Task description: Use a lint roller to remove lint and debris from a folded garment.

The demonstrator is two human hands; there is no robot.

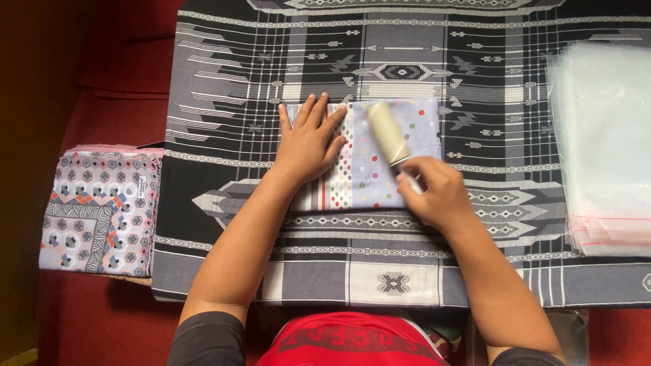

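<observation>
A folded pale blue cloth with coloured dots (369, 173) lies in the middle of a black, grey and white patterned spread (237, 68). My left hand (308, 141) rests flat on the cloth's left part, fingers apart. My right hand (434, 191) grips the handle of a lint roller (387, 131), whose cream roll lies tilted on the cloth's upper middle.
A stack of folded patterned cloths (102, 207) sits at the left on a red surface (102, 102). A pile of clear plastic bags (603, 149) lies at the right on the spread.
</observation>
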